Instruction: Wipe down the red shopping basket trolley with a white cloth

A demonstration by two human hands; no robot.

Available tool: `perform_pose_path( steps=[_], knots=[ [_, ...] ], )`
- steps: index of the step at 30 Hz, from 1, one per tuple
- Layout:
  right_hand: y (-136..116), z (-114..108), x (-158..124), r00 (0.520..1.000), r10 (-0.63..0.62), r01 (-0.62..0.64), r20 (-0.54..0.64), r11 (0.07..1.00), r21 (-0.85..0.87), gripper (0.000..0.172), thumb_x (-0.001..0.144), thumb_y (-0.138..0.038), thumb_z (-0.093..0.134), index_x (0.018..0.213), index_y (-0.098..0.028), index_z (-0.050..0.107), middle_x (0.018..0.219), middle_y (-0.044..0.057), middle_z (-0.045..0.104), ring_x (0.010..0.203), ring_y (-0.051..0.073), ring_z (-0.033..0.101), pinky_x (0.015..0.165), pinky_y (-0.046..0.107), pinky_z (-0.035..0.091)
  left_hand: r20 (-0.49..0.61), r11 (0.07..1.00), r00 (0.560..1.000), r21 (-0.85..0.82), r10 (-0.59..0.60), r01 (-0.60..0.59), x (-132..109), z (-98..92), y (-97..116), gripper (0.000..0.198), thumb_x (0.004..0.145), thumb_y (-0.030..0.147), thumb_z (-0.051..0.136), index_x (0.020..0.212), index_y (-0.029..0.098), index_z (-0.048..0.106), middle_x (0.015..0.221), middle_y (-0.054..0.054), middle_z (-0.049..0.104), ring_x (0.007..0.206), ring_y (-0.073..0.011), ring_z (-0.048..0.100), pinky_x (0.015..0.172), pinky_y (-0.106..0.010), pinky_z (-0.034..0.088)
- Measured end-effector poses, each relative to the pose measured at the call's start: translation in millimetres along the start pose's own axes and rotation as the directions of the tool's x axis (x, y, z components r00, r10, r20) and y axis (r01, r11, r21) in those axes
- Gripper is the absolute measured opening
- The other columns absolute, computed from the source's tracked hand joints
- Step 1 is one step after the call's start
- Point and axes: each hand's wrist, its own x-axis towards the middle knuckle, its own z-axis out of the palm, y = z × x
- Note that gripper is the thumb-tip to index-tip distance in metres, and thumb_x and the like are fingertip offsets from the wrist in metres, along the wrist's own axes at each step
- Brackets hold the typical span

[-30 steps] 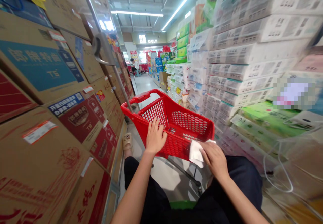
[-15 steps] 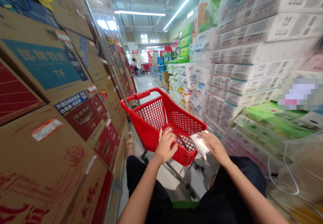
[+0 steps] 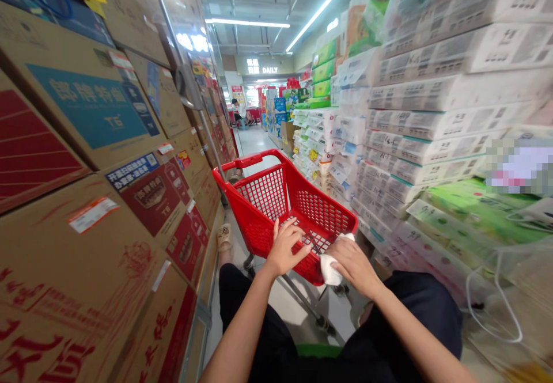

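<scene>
Hands both at the near rim of a red shopping cart (image 3: 268, 196), seen from my head camera feed. I log the left hand (image 3: 287, 247) as open: fingers spread, palm laid over the near edge of the basket, with no grasp around anything. I log the right hand (image 3: 352, 265) as closed on a white cloth (image 3: 329, 272), which is bunched under the palm and fingers. The cloth is pressed against the near right corner of the cart's rim. Part of it hangs down the outside of the wall, and a small corner shows above the knuckles. The two hands sit close together, thumbs nearly meeting, but I cannot tell whether they touch.

The cart stands on the light floor (image 3: 298, 308) of a narrow aisle, its handle at the far end, away from me. The basket's mesh bottom looks bare where I can see it. Cardboard boxes (image 3: 86, 158) with red and blue printing are stacked to the left of the cart. Wrapped paper packs (image 3: 432, 124) are piled high to the right, just beside the cart. Black trousers (image 3: 259, 337) fill the bottom of the view below both forearms. A sandal (image 3: 223, 236) shows on the floor left of the cart.
</scene>
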Motion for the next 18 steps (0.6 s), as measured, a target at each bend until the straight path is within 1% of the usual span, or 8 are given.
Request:
perform_pose_path(
  steps=[2,4,7,9,12,14,16,18],
  knots=[
    [28,-5,-7,0.998,0.057,-0.057,-0.032,0.998,-0.008,0.037,0.103,-0.038,0.037,0.130,-0.027,0.059,0.127,0.006,0.067,0.124,0.023,0.056,0.118,0.053,0.029,0.008,1.000,1.000,-0.001,-0.002,0.002,0,-0.2,0,0.019,0.091,0.038,0.060,0.080,0.023,0.058,0.111,-0.002,0.068,0.143,-0.0263,0.039,0.122,-0.061,0.002],
    [49,-7,-13,0.980,0.171,-0.176,-0.105,0.984,-0.033,0.039,0.104,-0.036,0.033,0.136,-0.027,0.055,0.135,0.007,0.063,0.133,0.024,0.050,0.119,0.058,0.024,0.019,1.000,1.000,-0.001,-0.010,0.010,0,-0.1,1,0.019,0.092,0.038,0.060,0.080,0.023,0.058,0.111,-0.002,0.068,0.143,-0.0269,0.039,0.122,-0.061,0.002],
    [51,-4,-18,0.945,0.275,-0.287,-0.178,0.957,-0.044,0.042,0.104,-0.032,0.032,0.142,-0.027,0.050,0.142,0.006,0.058,0.142,0.025,0.041,0.119,0.061,0.021,0.027,1.000,1.000,-0.002,-0.009,0.009,1,0.6,1,0.019,0.092,0.038,0.059,0.081,0.023,0.058,0.112,-0.003,0.068,0.144,-0.0275,0.038,0.122,-0.062,0.001],
    [32,3,-17,0.955,0.250,-0.259,-0.159,0.965,-0.038,0.042,0.104,-0.031,0.034,0.143,-0.029,0.050,0.142,0.005,0.058,0.143,0.025,0.040,0.121,0.059,0.020,0.021,1.000,1.000,-0.007,-0.008,0.008,1,1.5,0,0.019,0.092,0.037,0.059,0.080,0.023,0.058,0.113,-0.003,0.068,0.144,-0.0278,0.038,0.122,-0.062,0.000],
    [-8,14,-12,0.986,0.143,-0.145,-0.080,0.989,-0.018,0.044,0.103,-0.031,0.039,0.147,-0.031,0.045,0.141,0.004,0.059,0.140,0.023,0.042,0.122,0.055,0.019,0.008,1.000,1.000,-0.024,-0.004,0.005,0,1.9,-5,0.018,0.091,0.036,0.061,0.080,0.023,0.057,0.113,-0.003,0.068,0.144,-0.0274,0.037,0.122,-0.061,-0.002],
    [-23,17,-8,0.995,0.081,-0.082,-0.054,0.997,-0.008,0.047,0.103,-0.032,0.041,0.149,-0.031,0.042,0.141,0.004,0.059,0.138,0.022,0.045,0.123,0.053,0.019,0.004,0.999,1.000,-0.040,0.006,-0.006,-1,0.5,-10,0.018,0.091,0.036,0.062,0.081,0.022,0.057,0.113,-0.002,0.068,0.143,-0.0268,0.038,0.122,-0.061,-0.003],
    [-20,14,-5,1.000,0.009,-0.009,-0.009,1.000,-0.003,0.048,0.103,-0.034,0.042,0.151,-0.032,0.040,0.142,0.003,0.058,0.137,0.021,0.047,0.123,0.050,0.020,0.014,0.998,1.000,-0.056,0.019,-0.018,-2,-2.3,-15,0.018,0.091,0.036,0.062,0.081,0.022,0.057,0.114,-0.002,0.068,0.143,-0.0268,0.038,0.122,-0.060,-0.004],
    [0,7,-4,0.999,-0.040,0.040,0.036,0.999,-0.010,0.047,0.103,-0.037,0.042,0.150,-0.034,0.041,0.144,0.002,0.058,0.136,0.020,0.048,0.123,0.049,0.021,0.035,0.997,0.999,-0.070,0.027,-0.024,-4,-5.7,-18,0.019,0.092,0.037,0.060,0.081,0.022,0.058,0.115,-0.002,0.068,0.143,-0.0275,0.038,0.122,-0.061,-0.003]
  ],
)
